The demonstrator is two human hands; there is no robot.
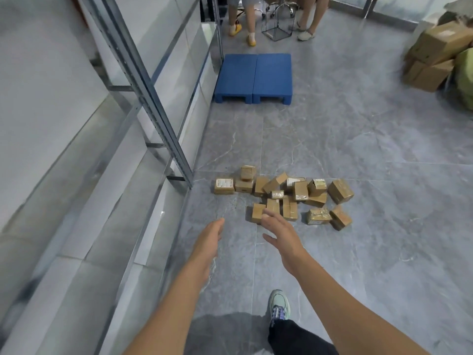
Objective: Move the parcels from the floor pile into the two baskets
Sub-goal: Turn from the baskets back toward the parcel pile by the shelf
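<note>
A pile of several small brown cardboard parcels (284,196) lies scattered on the grey tiled floor in the middle of the view. Both my arms stretch forward over the floor short of the pile. My left hand (210,235) is flat and holds nothing, left of the nearest parcels. My right hand (280,233) has its fingers spread and holds nothing; its fingertips overlap the nearest parcel (257,212) in the view, and I cannot tell whether they touch it. A black wire-frame basket (277,24) stands far off by two people's legs.
A metal shelving rack (158,129) runs along the left, its post standing close to the pile. A blue plastic pallet (253,78) lies beyond the parcels. Larger cardboard boxes (432,57) and a green sack (464,80) are stacked at the far right. My shoe (279,306) is below.
</note>
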